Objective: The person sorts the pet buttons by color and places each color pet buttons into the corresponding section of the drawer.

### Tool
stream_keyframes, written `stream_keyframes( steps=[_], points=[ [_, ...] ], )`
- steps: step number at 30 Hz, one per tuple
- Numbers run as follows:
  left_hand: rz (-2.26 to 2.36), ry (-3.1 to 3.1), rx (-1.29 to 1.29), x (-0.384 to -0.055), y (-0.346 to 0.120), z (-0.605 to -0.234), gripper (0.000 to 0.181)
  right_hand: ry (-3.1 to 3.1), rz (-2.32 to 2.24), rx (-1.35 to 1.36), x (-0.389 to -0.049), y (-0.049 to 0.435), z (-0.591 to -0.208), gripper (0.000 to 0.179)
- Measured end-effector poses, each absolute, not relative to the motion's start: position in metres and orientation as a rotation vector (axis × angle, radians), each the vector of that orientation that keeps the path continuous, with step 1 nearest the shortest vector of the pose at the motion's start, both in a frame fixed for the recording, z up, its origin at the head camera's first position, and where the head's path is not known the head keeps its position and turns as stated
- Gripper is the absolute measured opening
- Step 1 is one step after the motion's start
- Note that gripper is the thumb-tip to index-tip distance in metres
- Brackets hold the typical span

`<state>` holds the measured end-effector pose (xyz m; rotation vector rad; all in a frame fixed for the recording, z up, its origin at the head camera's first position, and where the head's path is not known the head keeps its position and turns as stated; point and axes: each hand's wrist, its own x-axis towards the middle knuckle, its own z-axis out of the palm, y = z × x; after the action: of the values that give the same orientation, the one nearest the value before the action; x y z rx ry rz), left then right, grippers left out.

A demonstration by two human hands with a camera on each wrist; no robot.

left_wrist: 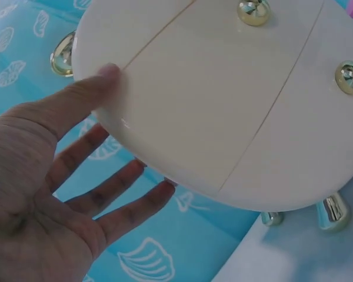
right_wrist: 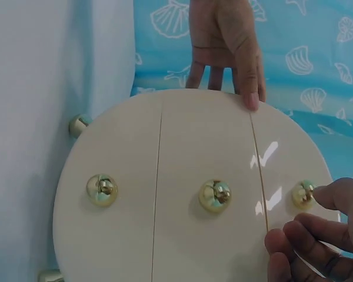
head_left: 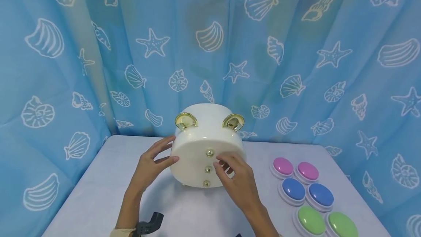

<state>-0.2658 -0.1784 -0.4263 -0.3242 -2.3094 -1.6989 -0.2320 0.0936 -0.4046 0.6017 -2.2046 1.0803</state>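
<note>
A white rounded drawer box with two gold ears stands on short gold feet. Two seams split its front into three panels, each with a round gold knob. My left hand grips the box's left edge, its thumb on the front and its fingers along the side wall. Close to the top knob is my right hand, its fingers loosely bent. In the right wrist view one right fingertip overlaps the knob's edge; whether it touches, I cannot tell.
To the right on the white tabletop stand several round push buttons in pairs: pink, blue and green, all with white bases. A blue shell-print curtain hangs behind and beside the table.
</note>
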Motion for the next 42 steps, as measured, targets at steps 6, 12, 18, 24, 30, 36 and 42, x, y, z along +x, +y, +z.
stream_keyframes(
  steps=[6,12,18,24,30,36,42],
  points=[
    [-1.751,-2.287,-0.363,-0.263,-0.18,-0.426,0.066,-2.23,0.994,0.578,-0.238,0.08,-0.396,0.011],
    [-1.773,-2.282,-0.387,-0.263,-0.182,-0.427,0.066,-2.303,0.897,0.47,-0.24,0.07,-0.387,0.019],
    [-1.789,-2.281,-0.397,-0.264,-0.182,-0.429,0.067,-2.288,0.976,0.455,-0.241,0.065,-0.387,0.019],
    [-1.782,-2.289,-0.4,-0.263,-0.181,-0.43,0.067,-2.192,0.983,0.52,-0.241,0.067,-0.392,0.018],
    [-1.766,-2.269,-0.457,-0.264,-0.183,-0.43,0.066,-2.168,1.001,0.524,-0.238,0.071,-0.396,0.02],
    [-1.749,-2.268,-0.456,-0.265,-0.184,-0.428,0.065,-2.172,1.035,0.523,-0.234,0.071,-0.396,0.019],
    [-1.751,-2.283,-0.431,-0.263,-0.185,-0.427,0.063,-2.174,1.045,0.53,-0.228,0.069,-0.397,0.019]
  ],
)
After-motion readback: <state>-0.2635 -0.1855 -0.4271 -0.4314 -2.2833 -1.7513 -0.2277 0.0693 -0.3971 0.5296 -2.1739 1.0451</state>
